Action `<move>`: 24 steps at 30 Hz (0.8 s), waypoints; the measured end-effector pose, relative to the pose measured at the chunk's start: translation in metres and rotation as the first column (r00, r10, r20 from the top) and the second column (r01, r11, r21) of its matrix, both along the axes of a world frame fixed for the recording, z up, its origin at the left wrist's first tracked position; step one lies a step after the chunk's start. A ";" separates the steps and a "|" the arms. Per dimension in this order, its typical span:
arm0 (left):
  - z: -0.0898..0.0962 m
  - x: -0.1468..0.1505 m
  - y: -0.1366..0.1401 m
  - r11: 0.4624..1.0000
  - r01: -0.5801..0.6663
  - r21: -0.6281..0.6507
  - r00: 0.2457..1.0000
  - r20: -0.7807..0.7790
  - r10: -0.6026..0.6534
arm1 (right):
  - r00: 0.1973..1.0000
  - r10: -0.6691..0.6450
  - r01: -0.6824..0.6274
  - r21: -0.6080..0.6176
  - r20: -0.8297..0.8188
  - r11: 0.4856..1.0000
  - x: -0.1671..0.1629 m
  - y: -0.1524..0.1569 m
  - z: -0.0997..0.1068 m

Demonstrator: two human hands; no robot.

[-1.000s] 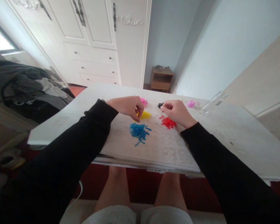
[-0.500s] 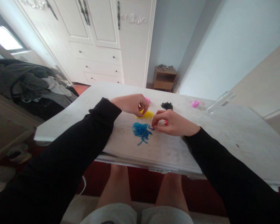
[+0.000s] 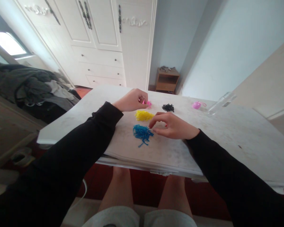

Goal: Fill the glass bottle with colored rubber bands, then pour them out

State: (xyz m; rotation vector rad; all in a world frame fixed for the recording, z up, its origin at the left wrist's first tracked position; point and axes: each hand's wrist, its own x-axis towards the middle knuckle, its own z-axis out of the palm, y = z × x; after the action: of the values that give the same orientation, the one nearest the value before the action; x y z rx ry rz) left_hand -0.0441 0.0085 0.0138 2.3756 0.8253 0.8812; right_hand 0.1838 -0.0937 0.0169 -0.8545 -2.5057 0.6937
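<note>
My left hand point(image 3: 132, 100) is at the pink pile point(image 3: 149, 104), its thumb and fingers pinched together and partly covering that pile. Whatever sits in the pinch is too small to make out. Just below lies a heap of yellow stringy pieces point(image 3: 143, 115), like thin rubber bands. My right hand point(image 3: 174, 125) rests beside the blue heap point(image 3: 142, 134) of similar strands, thumb and index finger slightly apart at its right edge, with nothing visible between them. A bit of red point(image 3: 166, 125) shows behind the right hand, mostly hidden.
A black heap of strands point(image 3: 168, 107) lies farther back on the white table point(image 3: 215, 148). To its right are a pink-purple rounded object point(image 3: 197, 105) with a loop and a clear plastic container point(image 3: 221, 103). Clothes point(image 3: 33, 85) are piled at the left; a white wardrobe point(image 3: 137, 50) stands behind.
My left hand has moved back from the yellow heap to the pink pile. My right hand has shifted slightly left, and its thumb and index finger have parted at the blue heap.
</note>
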 end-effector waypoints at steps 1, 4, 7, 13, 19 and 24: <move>0.000 0.000 0.000 1.000 -0.014 0.005 1.000 0.003 0.014 | 1.000 -0.001 0.001 0.021 -0.003 1.000 0.000 0.000 0.000; -0.001 0.000 0.001 0.999 -0.038 0.022 0.999 0.002 0.038 | 0.999 0.040 -0.040 0.096 0.007 0.995 -0.004 -0.002 -0.003; -0.004 0.001 0.003 0.998 -0.043 0.050 0.999 -0.005 0.043 | 0.994 0.103 -0.108 0.153 0.040 0.982 -0.011 -0.004 -0.008; -0.010 0.002 0.007 0.993 -0.066 0.098 0.998 -0.001 0.066 | 0.994 0.083 -0.097 0.222 0.070 0.970 -0.025 -0.007 -0.018; -0.015 0.001 0.013 0.992 -0.087 0.095 0.995 0.063 0.082 | 0.994 0.105 -0.109 0.229 0.029 0.967 -0.028 -0.009 -0.020; -0.019 -0.001 0.017 0.991 -0.108 0.079 0.974 0.207 0.089 | 0.996 0.090 -0.082 0.278 -0.016 0.957 -0.026 -0.005 -0.021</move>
State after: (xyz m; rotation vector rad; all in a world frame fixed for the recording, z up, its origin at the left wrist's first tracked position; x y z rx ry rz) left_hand -0.0448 0.0253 -0.0053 2.2870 0.8427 1.2025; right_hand 0.1579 -0.0984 -0.0037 -0.6334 -2.5471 0.3636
